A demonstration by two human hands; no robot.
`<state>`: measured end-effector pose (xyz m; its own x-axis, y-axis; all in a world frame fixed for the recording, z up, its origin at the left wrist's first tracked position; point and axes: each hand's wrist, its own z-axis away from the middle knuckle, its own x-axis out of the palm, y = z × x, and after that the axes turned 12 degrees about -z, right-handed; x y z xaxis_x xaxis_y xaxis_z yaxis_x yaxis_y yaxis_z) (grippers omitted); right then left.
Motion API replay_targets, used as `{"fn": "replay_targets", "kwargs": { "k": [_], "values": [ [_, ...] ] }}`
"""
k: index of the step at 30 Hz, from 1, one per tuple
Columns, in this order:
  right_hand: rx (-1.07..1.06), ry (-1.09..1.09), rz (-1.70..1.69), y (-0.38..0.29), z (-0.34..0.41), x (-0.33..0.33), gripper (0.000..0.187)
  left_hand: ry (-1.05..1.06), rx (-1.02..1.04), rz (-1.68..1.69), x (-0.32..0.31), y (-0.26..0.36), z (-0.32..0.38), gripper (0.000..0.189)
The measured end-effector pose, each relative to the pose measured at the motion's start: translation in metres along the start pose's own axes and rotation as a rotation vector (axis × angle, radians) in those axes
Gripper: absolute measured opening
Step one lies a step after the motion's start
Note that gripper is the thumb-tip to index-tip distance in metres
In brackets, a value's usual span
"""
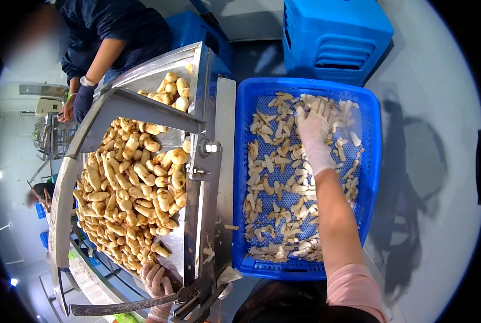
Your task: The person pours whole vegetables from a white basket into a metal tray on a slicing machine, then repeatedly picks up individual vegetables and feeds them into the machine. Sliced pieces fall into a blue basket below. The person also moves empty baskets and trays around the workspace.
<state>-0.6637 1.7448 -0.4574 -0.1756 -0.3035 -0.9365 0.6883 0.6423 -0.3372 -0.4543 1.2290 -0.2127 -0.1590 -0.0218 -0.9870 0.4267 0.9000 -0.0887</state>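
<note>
My right hand (pixel 315 117), in a thin translucent glove, reaches palm down into a blue perforated plastic crate (pixel 307 272). Its spread fingers rest on pale mushroom slices (pixel 268 163), which lie scattered across the crate's mesh floor. My left hand (pixel 155 280), gloved the same way, is at the near end of a steel tray (pixel 176 252). Its fingertips touch the heap of whole, thick-stemmed mushrooms (pixel 131 194) there. The frame partly hides that hand, and its grip is unclear.
A hinged steel frame (pixel 151 107) with a white-wrapped bar (pixel 59 210) arches over the tray. A spring (pixel 123 307) crosses near my left wrist. Beyond the crate stands a blue plastic stool (pixel 339 40). A co-worker's dark-gloved hand (pixel 83 101) is past the tray's far side.
</note>
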Motion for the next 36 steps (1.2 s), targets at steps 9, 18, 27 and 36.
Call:
{"fn": "replay_targets", "kwargs": {
  "k": [9, 18, 27, 36],
  "values": [
    [-0.474, -0.254, 0.227, 0.037, 0.062, 0.003, 0.067, 0.015, -0.016, -0.025, 0.002, -0.001, 0.015, 0.028],
    [-0.125, 0.161, 0.020, 0.123, 0.024, -0.004, 0.063, 0.023, -0.029, 0.038, 0.006, -0.003, 0.014, 0.026],
    [-0.390, -0.275, 0.139, 0.097, 0.134, -0.029, 0.058, 0.039, -0.035, 0.057, -0.008, -0.001, 0.031, 0.025],
    [-0.430, -0.426, -0.047, -0.034, 0.066, -0.007, 0.059, 0.070, -0.026, 0.059, 0.004, 0.006, 0.025, 0.025]
  ]
}}
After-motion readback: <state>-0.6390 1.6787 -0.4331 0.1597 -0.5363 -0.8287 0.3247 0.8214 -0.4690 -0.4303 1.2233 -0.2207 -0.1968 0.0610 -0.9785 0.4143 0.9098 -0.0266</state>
